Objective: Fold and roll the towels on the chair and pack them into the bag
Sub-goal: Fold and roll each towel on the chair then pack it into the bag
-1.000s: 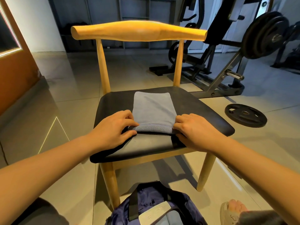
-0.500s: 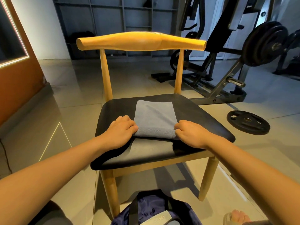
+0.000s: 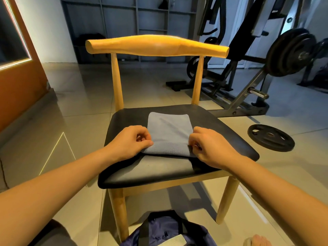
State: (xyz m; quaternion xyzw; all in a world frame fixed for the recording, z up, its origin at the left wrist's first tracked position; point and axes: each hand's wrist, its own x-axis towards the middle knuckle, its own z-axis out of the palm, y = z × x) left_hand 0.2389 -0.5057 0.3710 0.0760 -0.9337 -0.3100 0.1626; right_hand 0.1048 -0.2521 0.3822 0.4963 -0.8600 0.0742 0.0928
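Blue-grey towel [image 3: 168,128] lies on the black seat of the wooden chair [image 3: 221,125], its near edge turned into a low roll. The left hand [image 3: 129,141] pinches the roll's left end, the right hand [image 3: 213,146] its right end, fingers curled. A dark bag [image 3: 159,231] sits on the floor below

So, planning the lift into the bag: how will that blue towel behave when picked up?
Probably floppy: the towel lies flat and curls softly where the left hand and right hand pinch its near edge. It looks thin, so likely light. The roll may loosen if released; nothing binds it.
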